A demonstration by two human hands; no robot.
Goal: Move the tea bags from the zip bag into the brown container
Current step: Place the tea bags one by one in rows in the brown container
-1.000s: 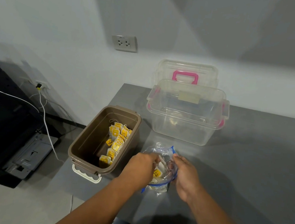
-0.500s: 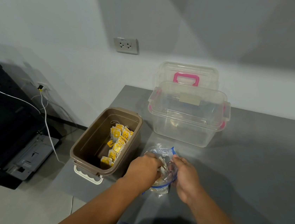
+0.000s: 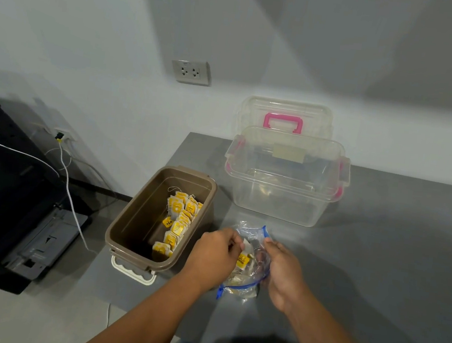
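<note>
Pinching a tea bag [image 3: 243, 259] between the curled fingers of the left hand [image 3: 214, 250] at the mouth of the zip bag [image 3: 252, 230], on the near left part of the table [image 3: 376, 273] just right of the brown container [image 3: 117, 229]; gripping the bag's right side with the right hand [image 3: 282, 271]. Risk of snagged strings dragging out neighbours and spilling them on the table short of the container. Risk, too, of the limp plastic slipping from the right hand and lifting along with the tea bag.
</note>
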